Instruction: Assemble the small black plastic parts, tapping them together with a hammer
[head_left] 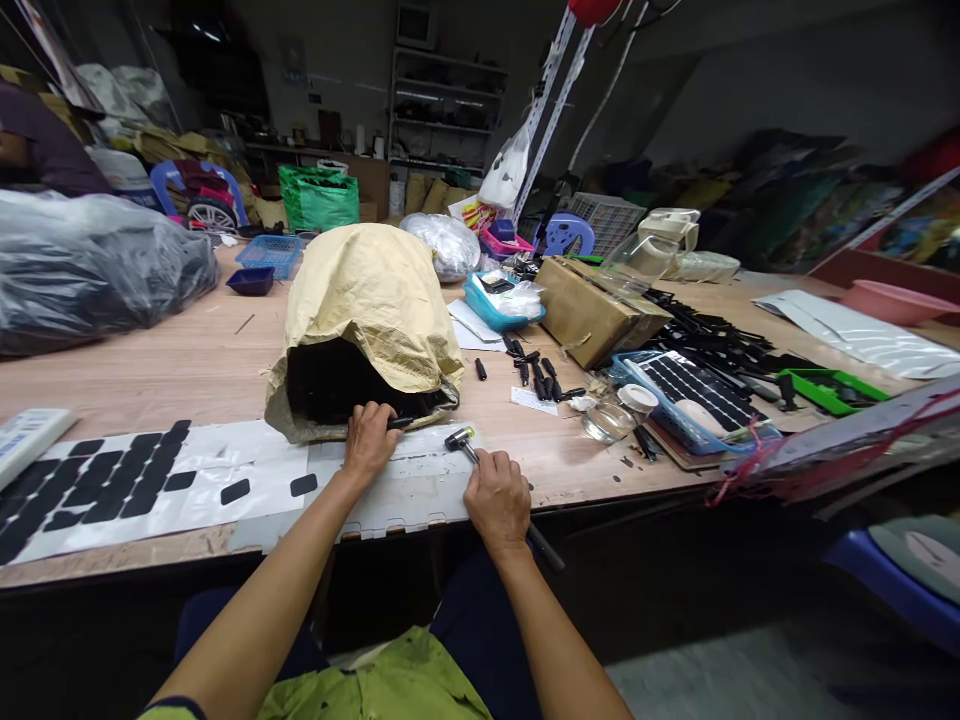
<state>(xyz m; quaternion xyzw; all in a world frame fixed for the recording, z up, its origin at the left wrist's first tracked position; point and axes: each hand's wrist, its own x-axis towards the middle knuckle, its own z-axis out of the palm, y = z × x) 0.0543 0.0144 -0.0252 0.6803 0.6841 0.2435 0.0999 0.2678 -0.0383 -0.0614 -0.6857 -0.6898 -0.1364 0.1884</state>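
Observation:
My right hand is wrapped round a small hammer above the table's front edge. Its dark head has a yellow-green face, and the black grip sticks out below the hand. At the mouth of a tan sack lying on its side, my left hand has its fingers closed on a slim black part. The sack's inside is dark, and its contents are hard to make out. Under both hands lies a grey board. A white sheet with black rounded stickers lies to the left.
Several black parts lie right of the sack, near a cardboard box and a blue basket. A glass jar stands near the front edge. Grey plastic bags fill the left side. A person's sleeve shows far left.

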